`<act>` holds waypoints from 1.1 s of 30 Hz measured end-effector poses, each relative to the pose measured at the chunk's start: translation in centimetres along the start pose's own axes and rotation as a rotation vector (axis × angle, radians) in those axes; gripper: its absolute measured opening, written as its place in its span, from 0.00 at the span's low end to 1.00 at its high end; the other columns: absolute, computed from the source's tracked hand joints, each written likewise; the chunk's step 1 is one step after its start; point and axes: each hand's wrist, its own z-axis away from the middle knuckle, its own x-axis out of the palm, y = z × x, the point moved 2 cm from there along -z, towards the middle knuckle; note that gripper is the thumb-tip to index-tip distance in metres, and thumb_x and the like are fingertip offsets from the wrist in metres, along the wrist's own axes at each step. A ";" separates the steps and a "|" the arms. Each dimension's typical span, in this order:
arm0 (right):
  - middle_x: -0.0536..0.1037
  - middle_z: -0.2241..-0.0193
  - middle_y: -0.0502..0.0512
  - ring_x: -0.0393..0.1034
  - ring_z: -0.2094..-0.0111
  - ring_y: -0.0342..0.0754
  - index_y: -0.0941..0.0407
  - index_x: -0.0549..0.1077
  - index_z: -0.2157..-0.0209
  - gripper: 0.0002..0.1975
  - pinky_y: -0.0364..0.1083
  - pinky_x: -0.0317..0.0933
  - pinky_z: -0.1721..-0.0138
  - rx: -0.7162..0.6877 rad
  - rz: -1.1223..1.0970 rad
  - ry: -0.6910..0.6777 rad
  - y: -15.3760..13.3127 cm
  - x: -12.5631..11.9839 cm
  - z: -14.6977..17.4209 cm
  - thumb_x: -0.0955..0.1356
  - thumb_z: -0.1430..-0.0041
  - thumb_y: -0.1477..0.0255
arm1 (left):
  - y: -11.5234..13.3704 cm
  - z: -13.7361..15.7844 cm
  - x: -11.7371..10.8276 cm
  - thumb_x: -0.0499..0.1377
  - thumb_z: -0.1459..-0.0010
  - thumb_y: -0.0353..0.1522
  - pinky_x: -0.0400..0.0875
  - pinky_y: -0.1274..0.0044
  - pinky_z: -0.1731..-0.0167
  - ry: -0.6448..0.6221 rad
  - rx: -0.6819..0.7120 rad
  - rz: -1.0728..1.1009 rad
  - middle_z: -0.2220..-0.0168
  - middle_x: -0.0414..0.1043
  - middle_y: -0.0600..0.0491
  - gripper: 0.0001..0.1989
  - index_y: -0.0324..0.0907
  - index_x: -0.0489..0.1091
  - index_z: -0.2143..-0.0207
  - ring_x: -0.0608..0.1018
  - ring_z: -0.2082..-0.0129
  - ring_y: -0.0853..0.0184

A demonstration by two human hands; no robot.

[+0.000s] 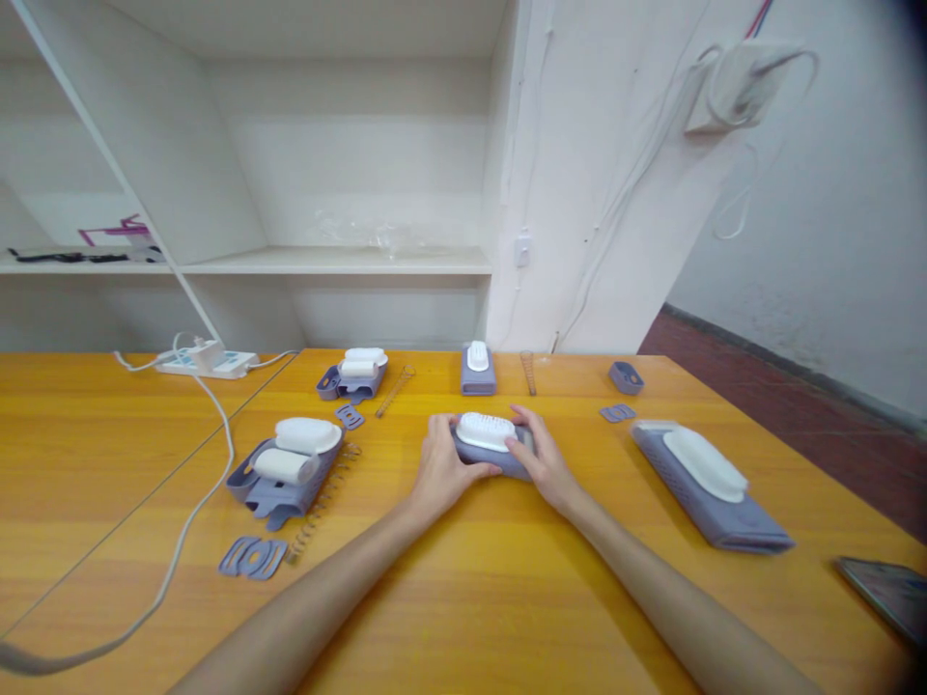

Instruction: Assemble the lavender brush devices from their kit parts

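Note:
In the middle of the table a grey-purple case (513,465) lies crosswise between my hands, a white oval brush head (487,431) on its top. My left hand (443,459) is closed around the case's left end, thumb along the near side. Around the right end my right hand (542,456) is wrapped, its thumb touching the brush head's right edge. The palms hide both ends of the case. To the right lies a larger-looking case of the same kind (695,497), also with a white brush head (706,463).
At left are an opened case (279,500) with a white roller (286,466), a coil spring (323,502) and flat grey pieces (253,558). Similar parts stand farther back. A power strip (210,359) trails a white cable (192,521). A phone-like device (887,591) lies at the right edge.

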 end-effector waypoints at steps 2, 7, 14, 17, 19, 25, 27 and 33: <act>0.67 0.55 0.57 0.63 0.52 0.51 0.55 0.61 0.48 0.23 0.52 0.56 0.48 0.007 -0.003 0.041 0.1 0.1 0.0 0.62 0.43 0.62 | 0.1 0.0 0.1 0.69 0.69 0.45 0.62 0.68 0.55 0.000 0.003 -0.069 0.56 0.61 0.50 0.42 0.42 0.56 0.52 0.67 0.54 0.58; 0.66 0.53 0.59 0.60 0.49 0.52 0.55 0.63 0.50 0.21 0.53 0.53 0.46 -0.019 0.061 0.091 0.2 0.3 -0.1 0.63 0.43 0.61 | 0.2 0.0 -0.2 0.67 0.65 0.47 0.61 0.67 0.55 -0.008 0.021 -0.135 0.53 0.60 0.48 0.43 0.42 0.54 0.49 0.66 0.52 0.56; 0.65 0.54 0.59 0.60 0.49 0.52 0.54 0.63 0.50 0.20 0.53 0.53 0.46 -0.030 0.115 0.101 0.0 0.3 0.0 0.62 0.42 0.61 | 0.5 0.2 -0.4 0.67 0.62 0.45 0.61 0.68 0.55 0.015 0.014 -0.167 0.52 0.59 0.48 0.41 0.43 0.53 0.49 0.66 0.51 0.56; 0.65 0.54 0.59 0.60 0.49 0.51 0.55 0.64 0.51 0.19 0.53 0.53 0.45 -0.022 0.147 0.146 0.0 0.2 0.0 0.61 0.41 0.62 | 0.5 0.1 -0.5 0.67 0.61 0.45 0.60 0.68 0.55 0.048 -0.004 -0.196 0.52 0.59 0.47 0.39 0.43 0.53 0.49 0.66 0.51 0.56; 0.65 0.54 0.60 0.59 0.49 0.51 0.56 0.65 0.51 0.18 0.53 0.53 0.45 -0.005 0.185 0.204 0.3 0.0 0.0 0.60 0.40 0.62 | 0.4 0.0 -0.6 0.66 0.60 0.45 0.60 0.67 0.55 0.075 -0.025 -0.224 0.52 0.59 0.47 0.38 0.43 0.53 0.50 0.65 0.50 0.55; 0.65 0.54 0.64 0.59 0.50 0.54 0.60 0.65 0.51 0.22 0.54 0.53 0.47 0.042 0.487 0.339 2.2 -1.5 -0.9 0.61 0.43 0.62 | 0.3 -0.1 -0.9 0.64 0.55 0.43 0.59 0.67 0.53 0.080 -0.064 -0.298 0.50 0.57 0.47 0.36 0.44 0.51 0.47 0.63 0.48 0.57; 0.64 0.52 0.66 0.58 0.48 0.57 0.61 0.65 0.50 0.23 0.56 0.52 0.47 0.072 0.670 0.339 3.0 -2.6 -1.2 0.62 0.44 0.62 | 0.3 0.0 -0.9 0.63 0.53 0.41 0.59 0.68 0.52 0.064 -0.059 -0.300 0.49 0.56 0.47 0.34 0.45 0.51 0.47 0.63 0.47 0.58; 0.62 0.49 0.75 0.55 0.47 0.66 0.66 0.64 0.48 0.28 0.60 0.46 0.48 0.311 1.108 0.325 4.9 -5.6 -1.6 0.61 0.44 0.60 | 0.0 -0.1 -0.9 0.59 0.48 0.36 0.56 0.66 0.48 0.079 -0.041 -0.367 0.47 0.55 0.44 0.32 0.43 0.48 0.44 0.61 0.45 0.58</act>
